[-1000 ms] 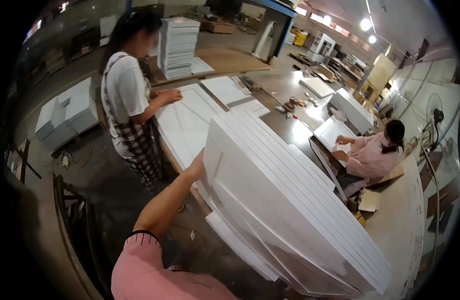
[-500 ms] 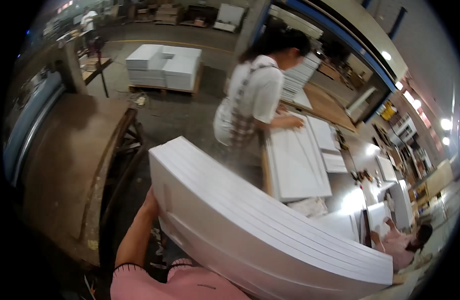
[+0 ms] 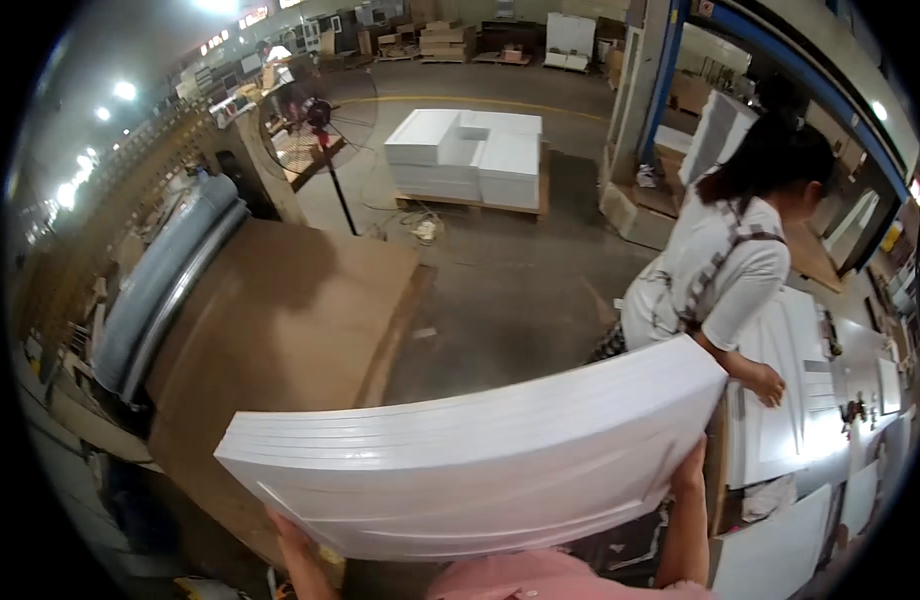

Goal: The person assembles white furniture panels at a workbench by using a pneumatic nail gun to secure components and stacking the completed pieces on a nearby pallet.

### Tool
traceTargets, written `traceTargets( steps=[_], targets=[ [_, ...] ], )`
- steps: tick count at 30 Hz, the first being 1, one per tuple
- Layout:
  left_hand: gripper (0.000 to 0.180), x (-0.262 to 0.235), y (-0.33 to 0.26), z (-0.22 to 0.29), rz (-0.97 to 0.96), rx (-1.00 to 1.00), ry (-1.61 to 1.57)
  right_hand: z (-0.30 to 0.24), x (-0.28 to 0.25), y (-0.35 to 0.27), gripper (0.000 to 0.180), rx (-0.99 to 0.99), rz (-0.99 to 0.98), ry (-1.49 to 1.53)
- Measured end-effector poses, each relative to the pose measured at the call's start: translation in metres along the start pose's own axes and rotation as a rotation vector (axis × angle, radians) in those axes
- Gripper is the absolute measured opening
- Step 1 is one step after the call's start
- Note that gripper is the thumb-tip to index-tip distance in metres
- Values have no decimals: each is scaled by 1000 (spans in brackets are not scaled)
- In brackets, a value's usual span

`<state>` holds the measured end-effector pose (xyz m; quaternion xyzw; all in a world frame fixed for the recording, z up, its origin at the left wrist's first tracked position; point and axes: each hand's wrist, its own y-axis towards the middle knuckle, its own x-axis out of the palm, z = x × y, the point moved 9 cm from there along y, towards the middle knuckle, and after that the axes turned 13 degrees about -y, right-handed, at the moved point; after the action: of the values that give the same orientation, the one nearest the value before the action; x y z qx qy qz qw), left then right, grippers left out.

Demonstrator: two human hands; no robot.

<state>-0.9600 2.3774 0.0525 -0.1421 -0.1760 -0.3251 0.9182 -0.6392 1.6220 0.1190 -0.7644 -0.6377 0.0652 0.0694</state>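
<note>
Currently a thick stack of white rectangular panels (image 3: 460, 490) is up in front of the torso, on edge, broad face toward the wearer, left hand (image 3: 288, 528) at its lower left, right hand (image 3: 690, 466) at its right end. Fingers on both hands hold the stack but are mostly hidden by it, so can't tell how far open. Stack's left end overlaps a wide flat brown board (image 3: 300, 300) in view; at right, a co-worker in a white shirt (image 3: 745, 265) leans over flat white panels (image 3: 770, 435).
</note>
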Motion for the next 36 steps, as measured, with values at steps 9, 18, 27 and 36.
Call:
traceTargets(
  steps=[9,18,27,36],
  targets=[
    [83,72,57,53,281,-112,86,12,310,204,74,244,-539,-210],
    [81,310,291,-26,254,-170,153,106,436,520,73,268,-522,-354],
    [79,607,550,-112,12,-278,213,-25,356,814,70,307,-300,-247],
    [77,977,769,-298,-501,-452,258,-38,147,1005,71,135,162,-24]
  ],
)
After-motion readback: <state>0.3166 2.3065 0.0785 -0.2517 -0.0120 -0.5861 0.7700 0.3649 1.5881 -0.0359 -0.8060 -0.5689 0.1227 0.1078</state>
